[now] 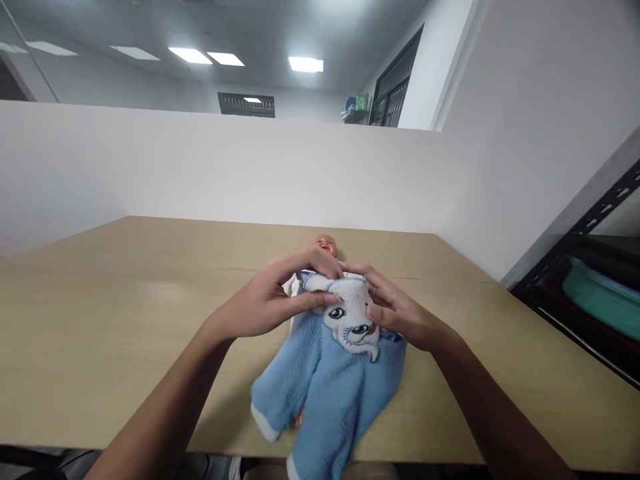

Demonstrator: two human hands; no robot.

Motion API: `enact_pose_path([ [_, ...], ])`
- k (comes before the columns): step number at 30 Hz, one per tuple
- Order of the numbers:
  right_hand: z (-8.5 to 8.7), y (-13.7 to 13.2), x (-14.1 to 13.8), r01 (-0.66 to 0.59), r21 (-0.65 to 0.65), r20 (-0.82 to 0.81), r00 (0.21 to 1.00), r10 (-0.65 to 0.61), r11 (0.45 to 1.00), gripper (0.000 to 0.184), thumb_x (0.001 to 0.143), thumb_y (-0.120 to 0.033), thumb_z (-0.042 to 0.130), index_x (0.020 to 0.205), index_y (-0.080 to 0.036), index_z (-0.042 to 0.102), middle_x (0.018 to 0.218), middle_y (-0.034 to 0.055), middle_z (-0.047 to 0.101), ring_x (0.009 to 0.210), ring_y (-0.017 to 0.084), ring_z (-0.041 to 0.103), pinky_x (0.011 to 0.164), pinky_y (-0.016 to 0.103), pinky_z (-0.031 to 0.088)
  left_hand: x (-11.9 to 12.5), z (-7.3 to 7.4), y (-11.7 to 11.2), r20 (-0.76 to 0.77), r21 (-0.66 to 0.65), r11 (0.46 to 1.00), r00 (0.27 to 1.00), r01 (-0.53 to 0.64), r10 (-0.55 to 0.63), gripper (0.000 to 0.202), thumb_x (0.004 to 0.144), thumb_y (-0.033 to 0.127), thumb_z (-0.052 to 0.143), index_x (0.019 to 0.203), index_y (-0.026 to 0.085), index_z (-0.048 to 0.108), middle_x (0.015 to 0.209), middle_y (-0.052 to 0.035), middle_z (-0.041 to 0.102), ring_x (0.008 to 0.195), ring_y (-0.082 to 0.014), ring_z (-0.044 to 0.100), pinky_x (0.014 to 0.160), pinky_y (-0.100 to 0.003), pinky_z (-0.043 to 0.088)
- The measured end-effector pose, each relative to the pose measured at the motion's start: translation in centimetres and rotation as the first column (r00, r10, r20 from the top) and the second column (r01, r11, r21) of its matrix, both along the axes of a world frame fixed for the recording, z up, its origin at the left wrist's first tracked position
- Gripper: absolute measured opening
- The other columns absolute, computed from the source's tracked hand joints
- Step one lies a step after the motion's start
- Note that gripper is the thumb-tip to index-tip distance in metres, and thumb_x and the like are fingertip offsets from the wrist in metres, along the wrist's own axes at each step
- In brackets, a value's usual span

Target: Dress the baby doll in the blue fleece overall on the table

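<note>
A blue fleece doll outfit (330,380) with white cuffs lies over a baby doll (326,244), its legs hanging toward the table's front edge. On its upper part is a white elephant face with embroidered eyes. My left hand (280,293) grips the outfit's upper edge, thumb on the white patch and fingers behind it. From the other side my right hand (395,307) pinches the same edge, thumb beside the elephant's face. Only the doll's head and a bit of skin near the legs show; the outfit and my hands hide the rest.
The wooden table (125,320) stretches out on both sides. A white partition (250,167) stands along its far edge. At right, a black metal rack (575,253) holds a teal bin (605,300).
</note>
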State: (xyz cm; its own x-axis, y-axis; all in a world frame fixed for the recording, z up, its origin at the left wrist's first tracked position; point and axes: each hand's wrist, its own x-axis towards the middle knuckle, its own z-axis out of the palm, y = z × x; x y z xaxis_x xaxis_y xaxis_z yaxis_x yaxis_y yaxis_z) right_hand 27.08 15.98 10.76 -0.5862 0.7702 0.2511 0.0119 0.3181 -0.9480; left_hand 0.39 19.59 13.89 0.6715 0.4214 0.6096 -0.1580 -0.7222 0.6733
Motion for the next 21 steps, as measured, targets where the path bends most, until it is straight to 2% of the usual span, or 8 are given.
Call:
enact_pose_path([
  [3, 1.6, 2.6, 0.5, 0.122, 0.262, 0.06, 0.988, -0.143, 0.957, 0.024, 0.1, -0.043, 0.072, 0.117, -0.026, 0.07, 0.11, 0.0041, 0.062, 0.106, 0.021, 0.063, 0.092, 0.032, 0.052, 0.4, 0.9, 2.3, 0.078, 0.012, 0.996, 0.993, -0.09, 0.089, 0.017, 0.097, 0.021, 0.078, 0.11, 0.023, 0.067, 0.108, -0.0038, 0.065, 0.096, -0.0152, 0.062, 0.084, -0.027, 0.05],
  [5, 2.6, 3.9, 0.7, 0.214, 0.45, 0.027, 0.967, -0.253, 0.867, 0.016, 0.098, -0.039, 0.075, 0.095, -0.023, 0.071, 0.111, 0.005, 0.059, 0.108, 0.022, 0.059, 0.094, 0.032, 0.05, 0.6, 1.3, 3.6, 0.078, 0.013, 0.985, 0.982, -0.172, 0.17, 0.016, 0.097, 0.024, 0.079, 0.108, 0.023, 0.067, 0.1, -0.001, 0.063, 0.085, -0.0124, 0.059, 0.076, -0.024, 0.048],
  [7, 3.1, 4.9, 0.8, 0.283, 0.527, -0.081, 0.955, -0.285, 0.801, 0.017, 0.098, -0.039, 0.075, 0.092, -0.023, 0.071, 0.12, 0.0058, 0.058, 0.114, 0.022, 0.057, 0.096, 0.032, 0.05, 1.0, 1.5, 4.8, 0.076, 0.008, 0.974, 0.972, -0.225, 0.224, 0.016, 0.097, 0.028, 0.079, 0.107, 0.023, 0.067, 0.092, 0.0008, 0.061, 0.078, -0.0114, 0.056, 0.071, -0.024, 0.046],
  [10, 3.0, 6.1, 1.0, 0.346, 0.433, -0.214, 0.936, -0.278, 0.832, 0.018, 0.103, -0.043, 0.068, 0.096, -0.026, 0.066, 0.108, 0.0027, 0.062, 0.092, 0.017, 0.06, 0.08, 0.028, 0.052, 1.8, 1.5, 6.2, 0.112, -0.025, 0.968, 0.961, -0.251, 0.252, 0.015, 0.099, 0.03, 0.078, 0.105, 0.023, 0.066, 0.088, 0.0022, 0.059, 0.073, -0.0105, 0.053, 0.066, -0.023, 0.044],
  [14, 2.3, 6.8, 2.0, 0.328, 0.271, -0.086, 0.945, -0.317, 0.905, 0.018, 0.106, -0.043, 0.064, 0.097, -0.028, 0.06, 0.071, -0.005, 0.055, 0.06, 0.013, 0.05, 0.056, 0.022, 0.045, 2.8, 1.0, 7.7, 0.152, -0.052, 0.97, 0.958, -0.239, 0.244, 0.013, 0.1, 0.03, 0.075, 0.104, 0.023, 0.065, 0.088, 0.0022, 0.06, 0.07, -0.0098, 0.051, 0.064, -0.023, 0.043],
  [16, 2.4, 6.9, 2.6, 0.254, 0.248, 0.08, 0.956, -0.281, 0.935, 0.019, 0.1, -0.043, 0.073, 0.103, -0.027, 0.062, 0.07, -0.0056, 0.054, 0.06, 0.013, 0.05, 0.058, 0.023, 0.046, 2.9, 0.8, 8.3, 0.165, -0.073, 0.975, 0.961, -0.211, 0.22, 0.015, 0.1, 0.03, 0.076, 0.104, 0.022, 0.064, 0.087, 0.0019, 0.06, 0.069, -0.01, 0.052, 0.063, -0.023, 0.043],
  [19, 3.0, 7.1, 3.0, 0.039, 0.254, 0.37, 0.919, -0.134, 0.967, 0.023, 0.09, -0.039, 0.085, 0.097, -0.023, 0.07, 0.072, -0.0038, 0.055, 0.064, 0.014, 0.051, 0.063, 0.025, 0.048, 2.6, 0.5, 9.1, 0.155, -0.126, 0.974, 0.966, -0.187, 0.205, 0.02, 0.098, 0.032, 0.078, 0.105, 0.022, 0.063, 0.087, 0.0007, 0.063, 0.07, -0.0112, 0.054, 0.064, -0.024, 0.044],
  [21, 3.3, 7.2, 2.9, -0.002, 0.321, 0.387, 0.913, -0.129, 0.947, 0.019, 0.089, -0.037, 0.086, 0.093, -0.022, 0.076, 0.083, 0.0001, 0.063, 0.075, 0.017, 0.058, 0.071, 0.027, 0.052, 1.9, 0.4, 9.7, 0.071, -0.156, 0.965, 0.972, -0.21, 0.223, 0.021, 0.098, 0.037, 0.077, 0.106, 0.021, 0.065, 0.092, -0.001, 0.065, 0.076, -0.013, 0.058, 0.067, -0.025, 0.045],
])
